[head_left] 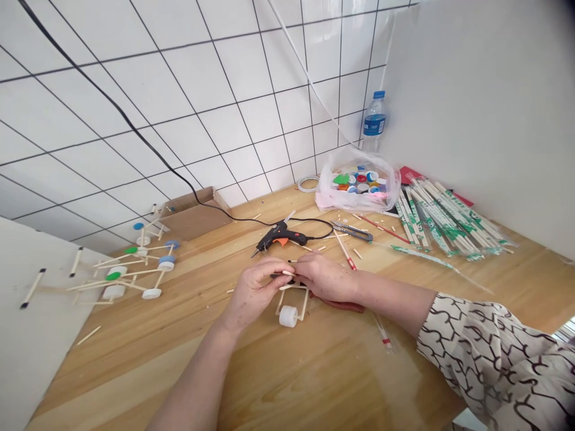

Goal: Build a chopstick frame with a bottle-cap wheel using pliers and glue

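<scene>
My left hand [256, 291] and my right hand [323, 276] meet above the wooden table, pinching a small frame of chopstick pieces [291, 293] between their fingers. A white bottle-cap wheel [288, 316] hangs from the frame's lower end. A short stick end [287, 273] pokes out between my fingertips, next to a small dark part that my fingers mostly hide. Beyond my hands lies a black hot glue gun [281, 236] with an orange trigger. Red-handled pliers [344, 305] lie partly under my right wrist.
Scissors [353, 231], loose stick pieces and a tape roll [308, 184] lie on the table. A plastic bag of bottle caps [357, 182], bundled chopsticks [449, 218] and a water bottle [374, 123] stand at the back right. Stick-and-cap models [135, 269] and a cardboard box [195, 214] sit left.
</scene>
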The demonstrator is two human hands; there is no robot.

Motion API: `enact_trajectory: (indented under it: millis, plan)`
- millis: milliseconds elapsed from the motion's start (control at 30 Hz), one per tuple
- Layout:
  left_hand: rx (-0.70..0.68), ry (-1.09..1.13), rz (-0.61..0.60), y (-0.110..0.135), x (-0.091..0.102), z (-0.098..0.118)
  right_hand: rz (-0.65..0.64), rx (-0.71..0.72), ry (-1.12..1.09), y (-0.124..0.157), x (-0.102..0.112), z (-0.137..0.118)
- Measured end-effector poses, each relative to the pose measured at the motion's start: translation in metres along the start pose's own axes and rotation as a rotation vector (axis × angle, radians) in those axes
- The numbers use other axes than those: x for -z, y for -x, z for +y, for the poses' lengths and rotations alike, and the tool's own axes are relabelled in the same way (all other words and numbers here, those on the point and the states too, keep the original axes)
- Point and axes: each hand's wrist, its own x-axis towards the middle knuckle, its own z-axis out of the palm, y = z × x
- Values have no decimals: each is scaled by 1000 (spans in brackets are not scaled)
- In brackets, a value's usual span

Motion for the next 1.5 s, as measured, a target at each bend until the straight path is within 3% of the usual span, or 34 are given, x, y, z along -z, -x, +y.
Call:
enact_trajectory:
  millis: [367, 733, 1067, 1500]
  plan:
    - [2, -15, -31, 1, 0, 2, 53, -20, -97, 3, 7, 0]
    - [136, -135, -109, 13, 16, 15, 57, -2, -121, 4, 6, -1]
    - [-49, -142, -40, 18, 8, 16, 76, 18, -102, 2, 0, 3]
    - [-166, -171, -128, 18, 11, 16, 79, 16, -115, 2, 0, 4]
